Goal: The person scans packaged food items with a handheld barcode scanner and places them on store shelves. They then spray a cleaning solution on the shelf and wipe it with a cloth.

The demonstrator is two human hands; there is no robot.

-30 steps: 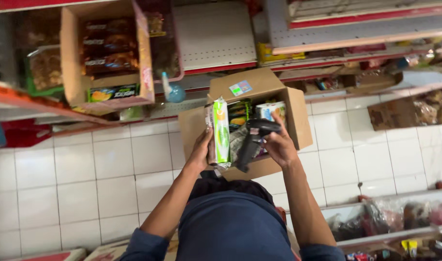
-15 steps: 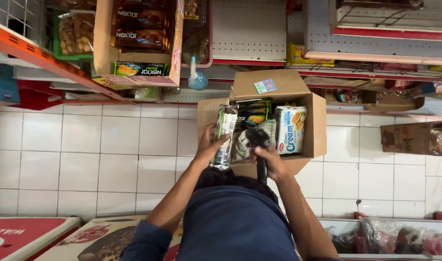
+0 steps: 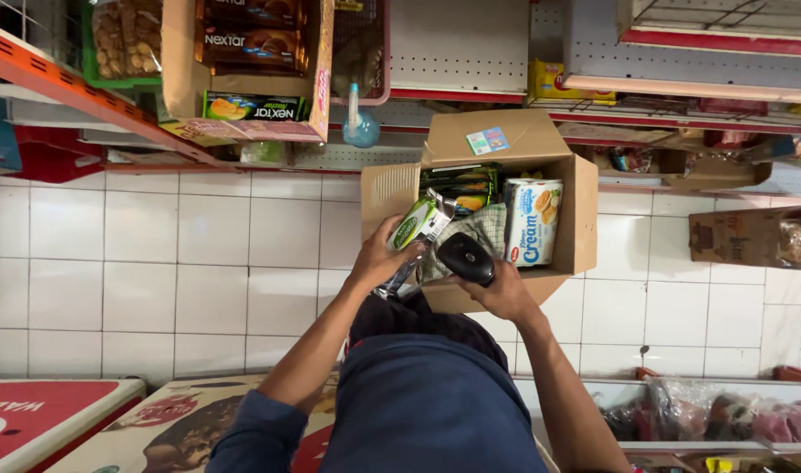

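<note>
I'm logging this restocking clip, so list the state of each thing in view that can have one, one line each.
Cardboard box: flaps open, packets inside, standing on the tiled floor.
Green and white packet: lifted at the box's edge, held in the left hand.
Black handheld scanner: held in the right hand, over the box.
White biscuit packet: upright inside the box.
Shelf display carton: open-fronted, stocked with packets.

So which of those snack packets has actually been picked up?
The green-and-white packet gripped in the left hand. The white-and-blue packet and the dark green ones sit untouched in the cardboard box.
</note>
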